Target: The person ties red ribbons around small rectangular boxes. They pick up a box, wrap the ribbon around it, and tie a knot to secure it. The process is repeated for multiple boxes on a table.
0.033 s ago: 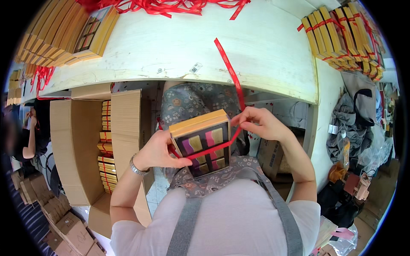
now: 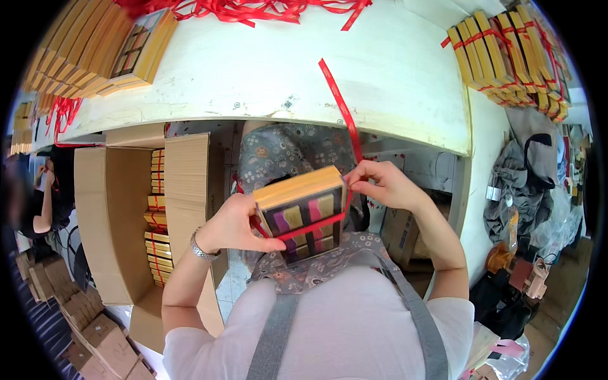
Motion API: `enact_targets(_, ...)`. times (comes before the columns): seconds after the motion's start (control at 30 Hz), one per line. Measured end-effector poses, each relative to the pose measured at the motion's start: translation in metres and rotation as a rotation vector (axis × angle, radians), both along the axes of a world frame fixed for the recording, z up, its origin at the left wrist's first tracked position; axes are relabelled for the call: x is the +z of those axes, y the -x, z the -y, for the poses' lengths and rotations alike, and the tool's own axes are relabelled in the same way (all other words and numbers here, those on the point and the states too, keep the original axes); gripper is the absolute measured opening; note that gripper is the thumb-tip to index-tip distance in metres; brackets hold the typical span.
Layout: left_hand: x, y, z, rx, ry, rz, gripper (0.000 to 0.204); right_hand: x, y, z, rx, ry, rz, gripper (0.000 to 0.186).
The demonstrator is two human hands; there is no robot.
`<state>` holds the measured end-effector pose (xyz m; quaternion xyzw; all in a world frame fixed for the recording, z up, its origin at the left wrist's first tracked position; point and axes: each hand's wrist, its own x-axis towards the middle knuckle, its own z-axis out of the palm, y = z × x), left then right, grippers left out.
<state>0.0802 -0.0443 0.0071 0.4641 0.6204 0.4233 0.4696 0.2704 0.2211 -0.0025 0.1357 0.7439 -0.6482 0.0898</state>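
Note:
A gift box with gold sides and a clear front is tilted above my lap. Several pink, purple and gold pieces show behind its front. My left hand grips the box's left side, its thumb pressing a red ribbon against the front. Across the front the ribbon runs to the right edge, where my right hand pinches it between thumb and fingers. From there a long tail of ribbon reaches up over the table edge. The back of the box is hidden.
A white table lies ahead, with a pile of red ribbons at its far side. Stacked gold boxes stand at left, ribbon-tied boxes at right. An open carton beside me holds tied boxes. Another person sits far left.
The ribbon now lies closer to the box's right edge, with less slack below my right hand. The box has shifted slightly right.

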Motion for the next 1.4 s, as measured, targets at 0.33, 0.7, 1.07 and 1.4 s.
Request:
enact_targets(0.33,0.067,0.012,-0.005,-0.539,-0.284,-0.382,0.025,0.016,0.019,0.044,0.663,0.192,-0.456,0.008)
enact_targets(0.7,-0.005,0.014,-0.033,-0.590,-0.119,0.501,0.014,0.020,0.024,0.049,0.646,-0.061,-0.400,0.007)
enact_targets(1.07,-0.003,0.004,-0.034,-0.445,-0.019,0.560,0.017,0.024,0.025,0.055,0.639,-0.173,-0.537,0.013)
enact_targets(1.4,0.006,-0.033,-0.016,0.013,-0.139,0.096,0.055,0.021,0.024,0.065,0.450,-0.395,-0.933,0.031)
